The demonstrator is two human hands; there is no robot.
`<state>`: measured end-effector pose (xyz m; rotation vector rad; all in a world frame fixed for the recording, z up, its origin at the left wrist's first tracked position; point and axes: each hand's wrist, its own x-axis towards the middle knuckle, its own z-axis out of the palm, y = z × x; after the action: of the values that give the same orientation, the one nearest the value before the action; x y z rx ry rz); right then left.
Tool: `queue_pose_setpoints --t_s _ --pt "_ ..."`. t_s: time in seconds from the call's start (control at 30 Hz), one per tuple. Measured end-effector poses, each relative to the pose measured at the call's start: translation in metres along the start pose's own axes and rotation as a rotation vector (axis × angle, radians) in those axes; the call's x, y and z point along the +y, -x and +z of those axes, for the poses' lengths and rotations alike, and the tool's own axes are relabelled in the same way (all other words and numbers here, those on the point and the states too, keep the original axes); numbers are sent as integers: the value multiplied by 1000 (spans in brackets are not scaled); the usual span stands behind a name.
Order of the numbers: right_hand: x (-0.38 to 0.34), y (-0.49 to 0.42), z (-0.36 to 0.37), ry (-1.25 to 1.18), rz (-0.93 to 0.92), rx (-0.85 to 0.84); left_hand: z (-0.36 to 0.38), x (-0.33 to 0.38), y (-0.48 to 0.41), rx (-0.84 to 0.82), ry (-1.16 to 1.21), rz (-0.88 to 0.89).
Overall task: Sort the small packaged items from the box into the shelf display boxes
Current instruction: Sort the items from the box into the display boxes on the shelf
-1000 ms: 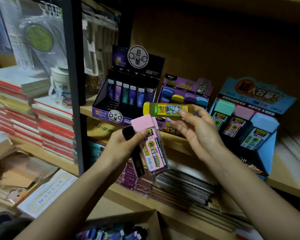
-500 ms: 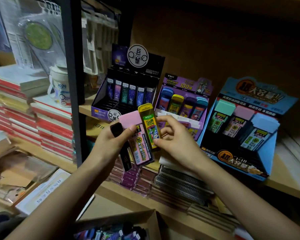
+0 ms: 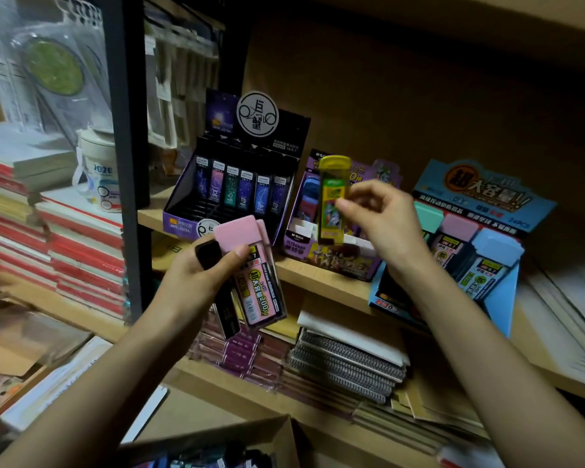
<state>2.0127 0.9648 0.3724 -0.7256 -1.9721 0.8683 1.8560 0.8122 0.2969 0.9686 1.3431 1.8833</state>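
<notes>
My left hand (image 3: 196,275) grips a small bundle: pink-capped lead cases (image 3: 250,265) and a black case (image 3: 223,309) behind them. My right hand (image 3: 382,221) pinches a yellow lead case (image 3: 331,201) upright, right in front of the purple display box (image 3: 328,251), which holds several coloured cases. To its left stands a dark constellation display box (image 3: 237,184) with a row of tubes. At the right, a blue display box (image 3: 466,238) holds teal, pink and blue capped cases. A cardboard box (image 3: 237,440) with mixed packaged items sits at the bottom edge.
A black shelf upright (image 3: 125,130) divides the shelving. Stacked red-edged notebooks (image 3: 65,238) and a white mug (image 3: 98,173) lie left of it. Spiral notebooks (image 3: 345,363) and purple packs fill the lower shelf. Paper stacks (image 3: 568,298) lie far right.
My right hand has lifted the yellow case away from the left hand's bundle, up and right, turning it upright before the purple display box. The left hand's bundle stayed roughly in place.
</notes>
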Motion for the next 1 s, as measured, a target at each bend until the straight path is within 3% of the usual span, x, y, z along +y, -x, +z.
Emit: queue_pose_setpoints --t_s 0.5,0.73,1.0 --pt "27 -34 9 274 -133 200 -12 0 0 46 -2 -14" --pt "39 -34 13 319 -87 179 -15 -1 -1 38 7 -12" --pt "45 -25 17 571 -235 158 -14 -4 -2 20 16 -4"
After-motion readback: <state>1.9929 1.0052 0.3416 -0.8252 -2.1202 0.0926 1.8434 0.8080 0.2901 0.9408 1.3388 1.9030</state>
